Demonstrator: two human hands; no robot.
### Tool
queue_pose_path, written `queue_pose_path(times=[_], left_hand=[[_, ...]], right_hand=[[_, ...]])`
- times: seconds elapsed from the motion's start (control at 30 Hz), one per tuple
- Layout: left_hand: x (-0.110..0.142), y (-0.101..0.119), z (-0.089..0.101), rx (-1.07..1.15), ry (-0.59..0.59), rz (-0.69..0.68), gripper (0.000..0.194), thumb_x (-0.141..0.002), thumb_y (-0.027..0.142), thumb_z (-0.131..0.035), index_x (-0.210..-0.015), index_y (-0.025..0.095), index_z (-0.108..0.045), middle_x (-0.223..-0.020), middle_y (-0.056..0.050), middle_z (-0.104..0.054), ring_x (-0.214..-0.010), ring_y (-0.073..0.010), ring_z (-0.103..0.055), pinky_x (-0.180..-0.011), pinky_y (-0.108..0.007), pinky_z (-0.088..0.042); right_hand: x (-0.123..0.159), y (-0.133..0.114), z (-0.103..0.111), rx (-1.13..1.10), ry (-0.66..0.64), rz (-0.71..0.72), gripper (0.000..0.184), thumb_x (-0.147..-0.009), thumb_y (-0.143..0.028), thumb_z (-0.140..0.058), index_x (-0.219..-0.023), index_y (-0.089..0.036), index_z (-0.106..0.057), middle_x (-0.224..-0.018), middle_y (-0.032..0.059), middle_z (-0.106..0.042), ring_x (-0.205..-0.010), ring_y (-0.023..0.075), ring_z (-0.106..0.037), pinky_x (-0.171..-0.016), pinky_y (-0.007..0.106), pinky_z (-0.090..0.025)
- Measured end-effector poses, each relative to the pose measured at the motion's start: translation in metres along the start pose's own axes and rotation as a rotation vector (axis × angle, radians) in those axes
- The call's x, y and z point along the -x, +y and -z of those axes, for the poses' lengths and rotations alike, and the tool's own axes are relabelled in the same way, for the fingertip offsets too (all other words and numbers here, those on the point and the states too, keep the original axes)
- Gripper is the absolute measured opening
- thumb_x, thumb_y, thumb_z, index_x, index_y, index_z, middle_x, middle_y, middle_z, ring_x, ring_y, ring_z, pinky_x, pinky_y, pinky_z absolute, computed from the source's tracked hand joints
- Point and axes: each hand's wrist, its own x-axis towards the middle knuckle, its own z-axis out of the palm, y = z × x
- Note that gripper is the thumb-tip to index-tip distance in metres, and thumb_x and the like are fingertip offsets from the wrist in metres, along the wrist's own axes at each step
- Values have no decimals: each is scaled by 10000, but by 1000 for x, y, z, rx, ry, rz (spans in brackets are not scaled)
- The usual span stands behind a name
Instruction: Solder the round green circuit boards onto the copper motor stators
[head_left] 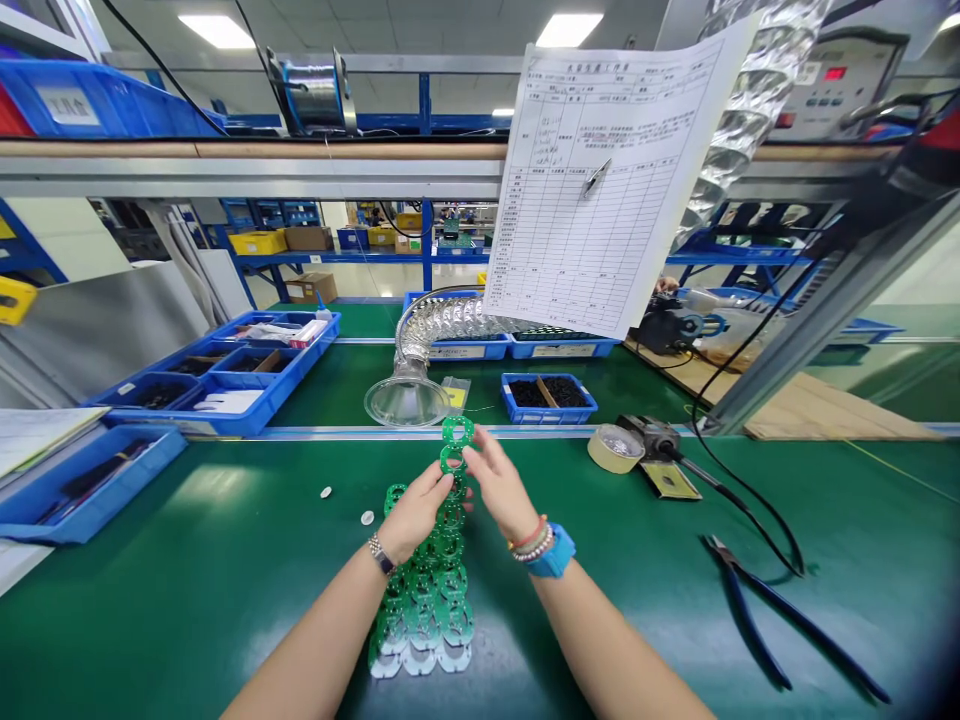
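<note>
As the green ring boards (424, 590) sit in packed rows on the surface (225, 590), the handling looks unfinished to me, left hand (415, 512) and right hand (504, 490) both pinched on their far end, white discs (367, 518) loose to the left

you sit or stand at a glossy green workbench (255, 610), with a metal crossbeam (247, 180) spanning your view. above you, bright rectangular light panels (217, 31) are set in a pale ceiling (420, 25). past your bench, you can see blue racks (315, 257) with yellow bins (259, 242), over a light, shiny floor (367, 278).
</note>
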Motion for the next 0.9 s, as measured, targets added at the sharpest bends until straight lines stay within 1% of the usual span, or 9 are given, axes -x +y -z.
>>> queue_pose_path(times=[0.07,0.13,0.23,0.3,0.4,0.47,0.63,0.7,0.9], left_hand=[[0,4,8,-173,-90,48,443,-826,417,-452,-1207,195,-494,-1006,-65,-623,-740,-182,-620,-753,-309,-446],[1,5,14,-336,-194,52,423,-819,415,-453,-1195,232,-514,-832,-24,-637,-560,-154,-591,-663,-283,-430],[1,7,22,-464,-302,27,381,-809,393,-462,-1157,266,-552,-767,1,-632,-526,-146,-562,-617,-255,-405],[1,9,28,-516,-330,20,370,-807,385,-464,-1146,267,-552,-824,-9,-647,-619,-163,-587,-648,-252,-406],[-2,10,36,-546,-436,62,359,-820,410,-444,-1133,256,-530,-838,-20,-657,-720,-170,-607,-682,-250,-415],[-5,5,36,-521,-451,149,358,-820,463,-421,-1067,229,-531,-754,-12,-644,-610,-149,-596,-593,-236,-422],[-13,-18,24,-499,-235,229,327,-800,524,-387,-787,205,-460,-597,20,-570,-390,-107,-488,-397,-199,-327],[-14,-23,21,-488,-242,237,310,-794,517,-391,-763,212,-437,-580,21,-565,-381,-114,-484,-385,-202,-323],[-11,-19,23,-439,-294,289,327,-770,528,-421,-838,217,-493,-566,16,-568,-394,-128,-501,-396,-215,-360]], right_hand=[[-7,-6,16,11,24,44,553,-755,-420,-570,-1245,-211,-420,-1179,86,-522,-835,157,-563,-664,274,-486],[-11,-10,31,96,-84,74,463,-728,-394,-609,-1138,-196,-525,-986,56,-608,-624,106,-533,-527,221,-443],[-14,-14,49,247,-406,19,254,-758,-388,-569,-873,-178,-653,-576,-20,-573,-402,67,-418,-400,194,-330],[-14,-13,55,282,-509,-7,253,-777,-394,-538,-746,-174,-658,-437,-50,-477,-361,70,-401,-394,194,-308],[-16,-7,56,260,-478,-10,278,-775,-414,-530,-681,-173,-633,-430,-56,-457,-345,76,-409,-380,194,-294],[-18,1,51,254,-420,1,284,-761,-429,-539,-653,-179,-622,-462,-45,-484,-360,84,-422,-379,199,-294],[-28,30,32,229,-171,28,266,-744,-451,-544,-674,-200,-599,-713,36,-607,-627,140,-546,-518,218,-390],[-31,41,29,207,-142,-19,307,-782,-478,-473,-750,-192,-581,-695,33,-591,-528,117,-520,-448,209,-365],[-20,47,27,132,-453,-140,460,-806,-574,-372,-763,-164,-575,-464,-48,-469,-309,91,-438,-303,180,-258]])
